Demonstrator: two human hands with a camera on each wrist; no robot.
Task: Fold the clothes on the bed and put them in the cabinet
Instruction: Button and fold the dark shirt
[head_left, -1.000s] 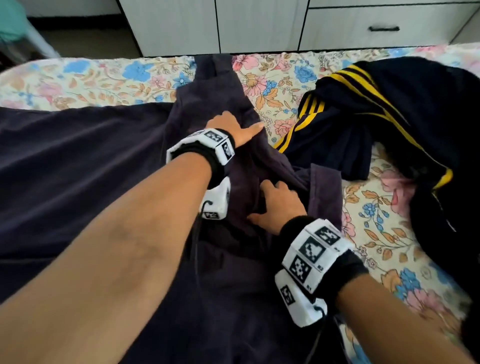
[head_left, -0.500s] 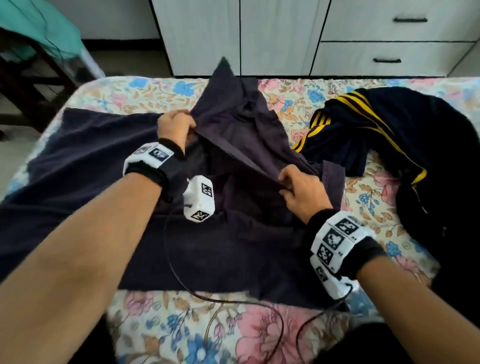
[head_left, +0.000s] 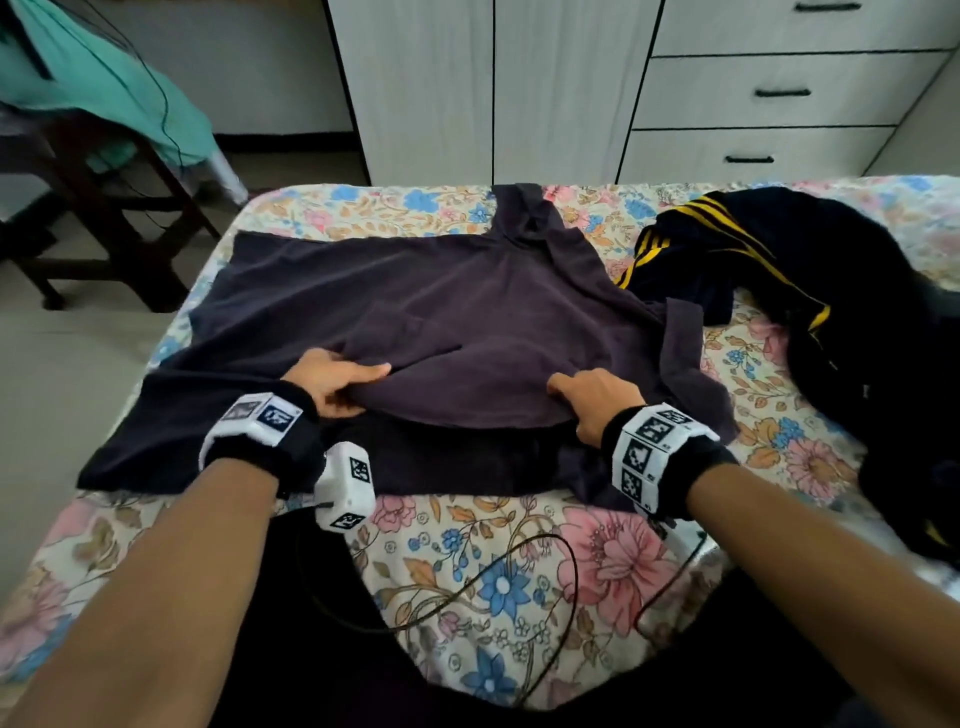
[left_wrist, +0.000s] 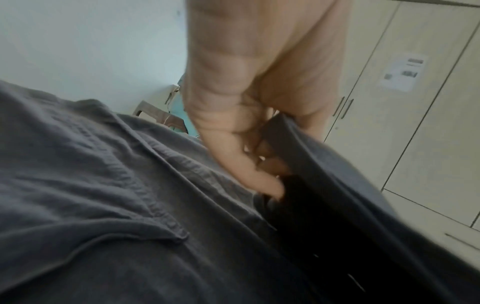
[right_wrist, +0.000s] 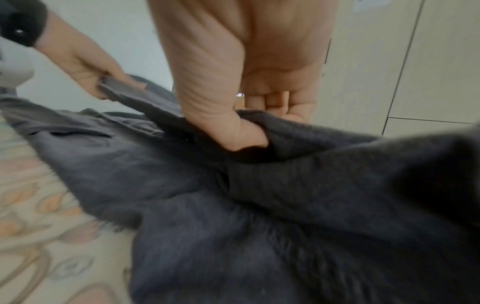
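Note:
A dark purple garment (head_left: 467, 301) lies spread across the floral bed (head_left: 498, 561). A folded-over flap of it comes toward the near edge. My left hand (head_left: 337, 384) pinches the flap's left end, thumb on top. My right hand (head_left: 592, 400) grips the flap's right end. In the left wrist view the left hand (left_wrist: 259, 164) has fingers under the cloth (left_wrist: 103, 185). The right wrist view has my right hand (right_wrist: 241, 127) with the thumb pressed on the fabric (right_wrist: 285, 195). A navy garment with yellow stripes (head_left: 753, 260) is heaped at the right. The white cabinet (head_left: 493, 88) stands beyond the bed.
Drawers (head_left: 779, 93) with dark handles are at the cabinet's right. A dark wooden chair (head_left: 104, 208) with a teal cloth (head_left: 78, 67) stands on the floor at the left. Black cables (head_left: 519, 587) trail over the near part of the bed.
Both hands have pulled the gripped edge of the purple garment toward the near side, laying a flap over its middle. The view has drawn back and risen, showing more of the cabinet.

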